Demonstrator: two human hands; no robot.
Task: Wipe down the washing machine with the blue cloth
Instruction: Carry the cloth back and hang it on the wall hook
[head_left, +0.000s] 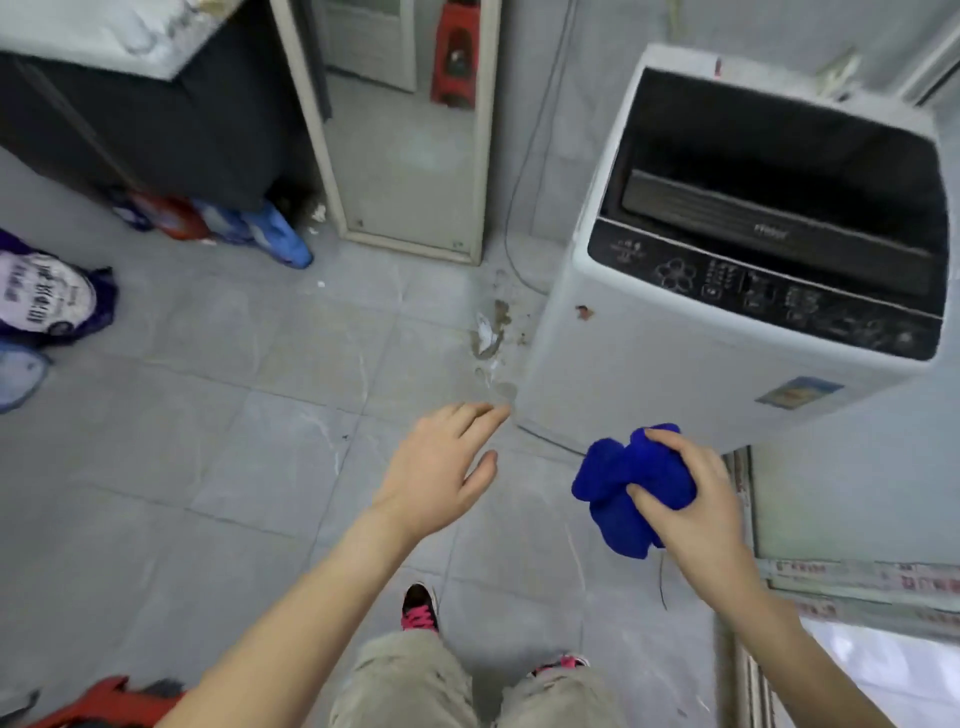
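Grey floor tiles (218, 395) fill most of the frame. At the left edge lies a purple-and-white bag (49, 299), its printing too blurred to read. In the lower middle the left hand (441, 462) reaches forward palm down, arm outstretched, fingers (480, 413) loosely spread and touching nothing. Right of it, the right hand (693, 499) is raised with its wrist bent, fingers pinching the bunched blue cloth (623, 488). In the upper right stands the white washing machine (649, 358), lid closed; the logo and the sticker on its front are unreadable.
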